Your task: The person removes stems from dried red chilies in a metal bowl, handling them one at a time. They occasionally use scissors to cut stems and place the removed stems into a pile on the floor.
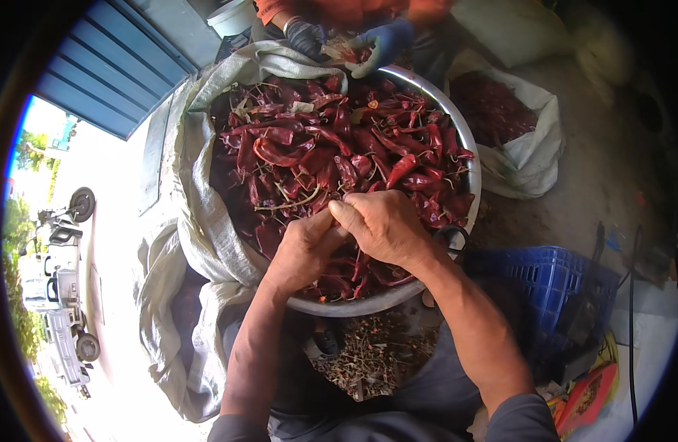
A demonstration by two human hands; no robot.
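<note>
My left hand (306,248) and my right hand (387,225) meet over a heap of dried red chilli peppers (317,157). Both have curled fingers, and the thumbs nearly touch. Whatever lies between the fingertips is hidden behind my hands. The peppers fill a wide round metal basin (366,306), many with their stems on. A long pale stem (289,206) lies on top, just beyond my left hand. Along the basin's left side drapes the mouth of a white woven sack (198,182), with peppers running up to it.
Across the basin, a person's gloved hands (380,47) hold pepper bits. Another woven sack (529,160) of peppers stands at right. A blue plastic crate (549,298) is by my right arm. Stem scraps (372,353) litter the floor between my legs. A three-wheeled vehicle (62,298) stands outside.
</note>
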